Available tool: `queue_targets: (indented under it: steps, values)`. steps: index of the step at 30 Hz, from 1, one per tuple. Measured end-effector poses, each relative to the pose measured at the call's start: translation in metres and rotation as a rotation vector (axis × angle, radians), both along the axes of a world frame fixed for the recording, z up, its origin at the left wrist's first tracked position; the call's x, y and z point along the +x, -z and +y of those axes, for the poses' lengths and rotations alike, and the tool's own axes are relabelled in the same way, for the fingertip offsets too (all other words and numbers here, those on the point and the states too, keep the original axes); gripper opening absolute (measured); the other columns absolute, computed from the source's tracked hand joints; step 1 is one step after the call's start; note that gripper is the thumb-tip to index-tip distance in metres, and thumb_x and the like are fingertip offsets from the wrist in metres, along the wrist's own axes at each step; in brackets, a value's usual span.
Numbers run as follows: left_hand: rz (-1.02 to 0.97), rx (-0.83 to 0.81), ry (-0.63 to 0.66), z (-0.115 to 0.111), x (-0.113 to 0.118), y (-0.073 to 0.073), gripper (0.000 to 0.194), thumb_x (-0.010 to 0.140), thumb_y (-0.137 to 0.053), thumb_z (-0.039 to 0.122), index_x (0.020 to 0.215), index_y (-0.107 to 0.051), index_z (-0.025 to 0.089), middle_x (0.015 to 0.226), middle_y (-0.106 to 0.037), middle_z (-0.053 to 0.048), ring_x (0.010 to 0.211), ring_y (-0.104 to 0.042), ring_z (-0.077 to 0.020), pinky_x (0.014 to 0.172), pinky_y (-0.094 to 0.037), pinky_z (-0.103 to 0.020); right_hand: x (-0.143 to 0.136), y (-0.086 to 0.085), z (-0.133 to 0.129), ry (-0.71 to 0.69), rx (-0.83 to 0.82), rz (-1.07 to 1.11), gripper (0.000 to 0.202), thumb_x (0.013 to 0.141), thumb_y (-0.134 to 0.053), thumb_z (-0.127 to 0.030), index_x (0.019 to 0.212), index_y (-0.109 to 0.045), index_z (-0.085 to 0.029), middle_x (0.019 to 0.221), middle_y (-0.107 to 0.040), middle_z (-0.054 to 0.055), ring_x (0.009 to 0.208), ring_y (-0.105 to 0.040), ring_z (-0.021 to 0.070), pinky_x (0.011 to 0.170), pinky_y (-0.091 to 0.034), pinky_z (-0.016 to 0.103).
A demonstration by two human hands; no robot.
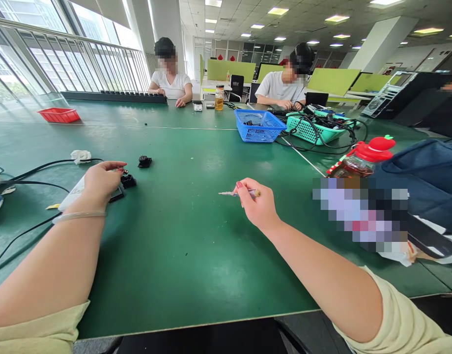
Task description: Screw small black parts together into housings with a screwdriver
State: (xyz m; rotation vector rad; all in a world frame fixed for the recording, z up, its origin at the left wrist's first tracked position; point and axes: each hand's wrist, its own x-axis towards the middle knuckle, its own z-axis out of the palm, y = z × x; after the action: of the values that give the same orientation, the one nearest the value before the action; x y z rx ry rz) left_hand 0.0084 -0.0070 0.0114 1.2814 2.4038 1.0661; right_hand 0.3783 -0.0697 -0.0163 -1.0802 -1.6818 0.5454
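My right hand [256, 201] is closed around a thin screwdriver [231, 193], whose metal tip points left above the green table [196, 275]. On the left, my left hand [104, 181] reaches over a white device [71, 196] with a dark edge. Its fingertips are together at a small shiny piece, too small to make out, right above a black part [128, 181]. Another small black part [145, 161] lies a little farther back on the table. A pale bracelet is around my left wrist.
Black cables [30, 183] run in from the left past a crumpled white tissue [80, 156]. Farther back are a red tray [59, 115], a blue basket [259, 126] and a green basket [314, 130] with cables. A red-lidded jar [373, 150] and dark bag [425, 182] stand right. Two people sit opposite.
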Motion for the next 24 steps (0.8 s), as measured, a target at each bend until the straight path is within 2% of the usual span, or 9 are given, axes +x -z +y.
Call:
queue_targets:
  steps: [3, 8, 11, 19, 24]
  values:
    - [0.060, -0.038, -0.010, 0.001, -0.004, 0.001, 0.037, 0.078, -0.058, 0.025, 0.111, -0.075, 0.020, 0.091, -0.074, -0.003, 0.078, -0.065, -0.0192, 0.084, -0.051, -0.032, 0.000, 0.000, -0.001, 0.000, -0.002, -0.005, 0.047, 0.096, -0.046, -0.057, 0.067, -0.056, -0.021, 0.050, -0.044, -0.004, 0.047, -0.042, 0.0103, 0.051, -0.036, 0.024]
    - [0.188, -0.126, -0.019, 0.001, -0.007, -0.002, 0.036, 0.082, -0.061, 0.038, 0.109, -0.075, 0.020, 0.100, -0.075, -0.006, 0.099, -0.066, -0.0253, 0.098, -0.047, -0.039, 0.000, 0.001, 0.000, -0.004, -0.002, 0.002, 0.044, 0.097, -0.046, -0.053, 0.068, -0.056, -0.021, 0.050, -0.045, -0.005, 0.047, -0.042, 0.0102, 0.051, -0.036, 0.024]
    - [0.219, -0.174, -0.009, 0.000, -0.006, -0.005, 0.038, 0.084, -0.060, 0.043, 0.111, -0.075, 0.020, 0.102, -0.075, -0.007, 0.103, -0.066, -0.0266, 0.102, -0.045, -0.040, 0.000, 0.001, 0.000, -0.013, -0.011, 0.011, 0.044, 0.097, -0.046, -0.053, 0.068, -0.057, -0.021, 0.050, -0.045, -0.005, 0.046, -0.042, 0.0102, 0.050, -0.035, 0.024]
    - [0.296, -0.290, 0.038, 0.000, 0.002, -0.007, 0.042, 0.086, -0.059, 0.043, 0.118, -0.073, 0.021, 0.108, -0.074, -0.008, 0.106, -0.064, -0.0284, 0.095, -0.048, -0.039, 0.000, 0.002, 0.000, -0.012, -0.001, 0.010, 0.043, 0.097, -0.047, -0.052, 0.067, -0.056, -0.021, 0.049, -0.044, -0.005, 0.046, -0.042, 0.0102, 0.051, -0.035, 0.024]
    - [0.319, -0.245, 0.032, -0.002, 0.005, -0.009, 0.036, 0.085, -0.056, 0.036, 0.114, -0.074, 0.023, 0.100, -0.074, -0.007, 0.100, -0.065, -0.0270, 0.092, -0.049, -0.038, 0.000, 0.002, 0.000, -0.007, -0.014, 0.003, 0.045, 0.097, -0.046, -0.054, 0.067, -0.056, -0.021, 0.049, -0.044, -0.005, 0.046, -0.042, 0.0103, 0.050, -0.035, 0.024]
